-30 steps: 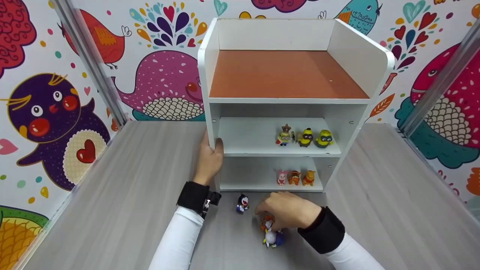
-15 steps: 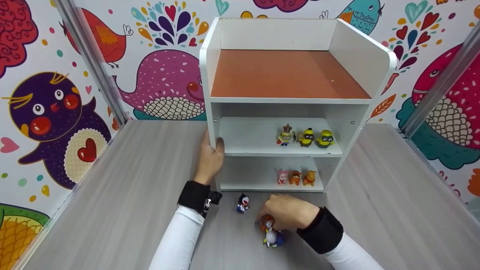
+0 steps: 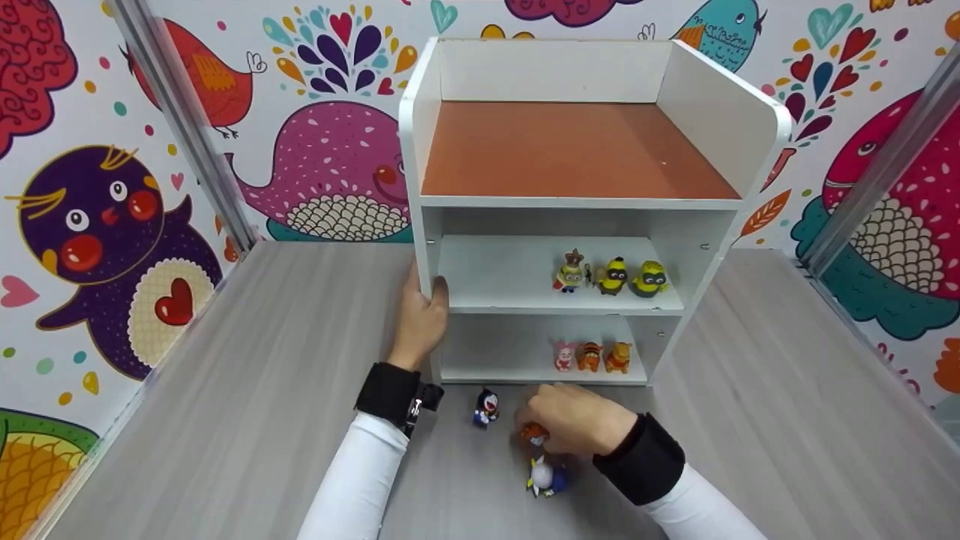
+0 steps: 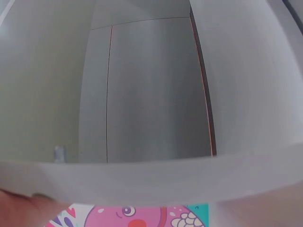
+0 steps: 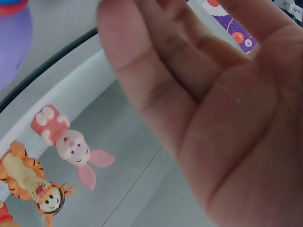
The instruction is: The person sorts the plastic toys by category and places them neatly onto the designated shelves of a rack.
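My left hand (image 3: 420, 322) grips the left side panel of a white shelf unit (image 3: 562, 202), thumb on its front edge. In the left wrist view, a bit of that hand (image 4: 28, 210) shows beside the panel edge (image 4: 142, 182). On the floor before the shelf, my right hand (image 3: 577, 420) pinches a small figurine with orange-brown hair (image 3: 535, 433); the fingertips are largely hidden from above. A white-and-blue figurine (image 3: 543, 476) lies just nearer to me. Left of the hand stands a dark blue-and-white figurine (image 3: 486, 407). The right wrist view shows the palm (image 5: 236, 127) but not the pinched figurine.
Three small figures, a pink piglet (image 3: 564, 356), a striped tiger (image 3: 589, 356) and a yellow bear (image 3: 618, 357), stand on the bottom shelf's right side. Above them are three yellow goggled figures (image 3: 613, 276). Patterned walls (image 3: 330, 150) enclose the wood-grain floor (image 3: 787, 420).
The orange-haired figurine has shifted slightly away from me with the right hand, and a gap shows between it and the white-and-blue one. My left hand stays on the panel.
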{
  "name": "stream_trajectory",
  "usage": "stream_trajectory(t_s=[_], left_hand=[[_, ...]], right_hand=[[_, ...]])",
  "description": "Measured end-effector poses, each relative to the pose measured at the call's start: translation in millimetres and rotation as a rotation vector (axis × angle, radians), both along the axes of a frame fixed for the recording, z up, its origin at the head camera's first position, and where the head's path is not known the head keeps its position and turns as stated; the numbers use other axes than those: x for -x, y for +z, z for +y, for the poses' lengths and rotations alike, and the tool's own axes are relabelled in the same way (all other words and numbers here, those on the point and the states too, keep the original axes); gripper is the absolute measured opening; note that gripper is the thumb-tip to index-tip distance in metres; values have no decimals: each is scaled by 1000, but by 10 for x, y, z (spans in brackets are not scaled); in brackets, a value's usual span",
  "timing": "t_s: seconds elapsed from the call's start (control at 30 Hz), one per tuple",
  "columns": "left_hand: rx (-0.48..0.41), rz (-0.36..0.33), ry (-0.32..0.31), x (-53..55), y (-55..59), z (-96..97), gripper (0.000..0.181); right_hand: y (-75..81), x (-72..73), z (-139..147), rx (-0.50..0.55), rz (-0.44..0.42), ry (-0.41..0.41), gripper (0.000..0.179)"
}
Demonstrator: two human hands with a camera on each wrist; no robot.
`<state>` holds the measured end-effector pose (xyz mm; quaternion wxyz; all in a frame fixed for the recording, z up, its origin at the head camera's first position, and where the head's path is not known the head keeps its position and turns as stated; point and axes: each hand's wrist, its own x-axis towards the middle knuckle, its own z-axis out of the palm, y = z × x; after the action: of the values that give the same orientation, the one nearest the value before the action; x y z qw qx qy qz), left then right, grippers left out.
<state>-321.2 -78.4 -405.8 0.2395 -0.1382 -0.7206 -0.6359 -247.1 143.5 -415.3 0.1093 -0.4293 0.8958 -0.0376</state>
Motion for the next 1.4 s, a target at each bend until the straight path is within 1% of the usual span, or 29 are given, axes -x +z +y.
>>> stream_trajectory(t_s=[0.2,0.33,0.4,0.5,0.57,0.67,0.73,0.87,0.93,1.0,1.1,1.2,1.27,1.33,1.4], left_hand=[[0,-12,10,-1,8,1,60],[2,-13,7,-3,20,3,60],[6,-15,3,-4,32,3,60],[4,-15,7,1,54,5,60],[4,-7,7,7,72,8,60],[11,2,7,19,88,24,59],[16,-1,3,19,89,42,59],[20,-5,-2,17,84,68,57],[21,-8,0,16,87,59,57],[19,-10,2,13,89,42,57],[18,-16,6,7,81,13,59],[13,-18,7,0,56,-3,60],[11,-21,10,-3,34,-7,59],[7,-21,17,-18,21,-6,57],[2,-21,28,-32,12,-2,54]], right_hand=[[67,13,44,69,92,34,25],[133,27,98,161,135,42,22],[181,35,138,217,162,53,26],[277,52,202,322,195,76,36],[350,64,250,419,232,115,40],[492,58,361,578,311,171,40],[622,10,471,676,357,166,39],[963,-92,711,854,425,90,42],[1155,-113,802,909,479,39,41],[1351,-107,864,941,533,-16,39],[1628,-89,918,944,588,-136,36],[1842,-42,916,942,631,-285,33],[1945,1,893,928,658,-383,32],[2015,55,862,902,681,-454,30],[2062,108,835,848,693,-503,30]])
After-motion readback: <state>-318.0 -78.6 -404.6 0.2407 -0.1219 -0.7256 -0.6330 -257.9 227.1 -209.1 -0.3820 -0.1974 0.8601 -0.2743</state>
